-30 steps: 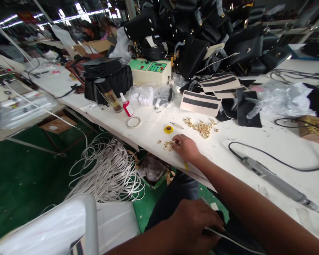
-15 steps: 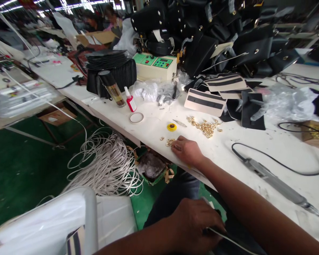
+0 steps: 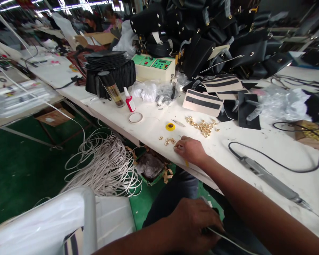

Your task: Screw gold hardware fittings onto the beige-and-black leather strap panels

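Gold fittings (image 3: 170, 141) lie clustered near the bench (image 3: 266, 141) edge, beside the right hand (image 3: 190, 150); whether its curled grip holds one, I cannot tell. A careless sweep could flick them off. The left hand (image 3: 194, 225) is clamped on a white strip (image 3: 223, 236).

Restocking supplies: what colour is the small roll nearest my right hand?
Yellow roll, dark centre; head view.

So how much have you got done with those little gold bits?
Looks done: a heap of black bags at the back of the table. In hand: the left hand pinches a thin strip over the lap, and the right hand rests beside a few gold clips near the table edge. Probably left: the bigger pile of clips lies untouched, with flat black pieces next to it.
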### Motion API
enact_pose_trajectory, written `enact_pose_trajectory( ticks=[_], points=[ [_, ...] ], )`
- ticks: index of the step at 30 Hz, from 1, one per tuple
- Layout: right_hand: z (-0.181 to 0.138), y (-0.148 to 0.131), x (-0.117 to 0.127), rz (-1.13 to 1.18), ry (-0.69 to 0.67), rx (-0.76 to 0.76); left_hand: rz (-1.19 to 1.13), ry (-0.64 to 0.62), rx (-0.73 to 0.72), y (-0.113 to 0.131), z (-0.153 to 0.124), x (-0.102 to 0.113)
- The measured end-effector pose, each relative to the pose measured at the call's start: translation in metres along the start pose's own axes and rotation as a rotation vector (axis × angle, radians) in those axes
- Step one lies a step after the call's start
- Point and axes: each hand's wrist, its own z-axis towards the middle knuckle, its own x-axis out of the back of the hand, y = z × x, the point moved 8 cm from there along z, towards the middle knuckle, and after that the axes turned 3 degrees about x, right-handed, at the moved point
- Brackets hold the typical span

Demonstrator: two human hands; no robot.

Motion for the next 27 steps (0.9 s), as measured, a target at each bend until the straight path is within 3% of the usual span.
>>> enact_pose_trajectory(
  ticks=[6,9,13,16,21,27],
  points=[
    [-0.001,0.002,0.011,0.047,0.024,-0.042,0.02,0.042,-0.035,0.005,-0.001,0.005],
    [-0.021,0.006,0.027,0.143,0.055,-0.096,0.019,0.093,-0.036,0.007,0.0,0.015],
    [-0.086,0.022,0.05,0.706,0.102,-0.287,0.025,0.234,-0.016,0.006,0.002,0.042],
    [-0.148,0.025,0.053,1.072,0.068,-0.433,0.12,0.256,-0.028,0.005,0.006,0.052],
    [-0.223,0.016,0.04,1.318,-0.045,-0.556,0.282,0.2,-0.16,0.017,0.015,0.048],
    [-0.261,0.016,0.042,1.342,0.015,-0.559,0.348,0.12,-0.265,0.04,0.023,0.033]
  ],
)
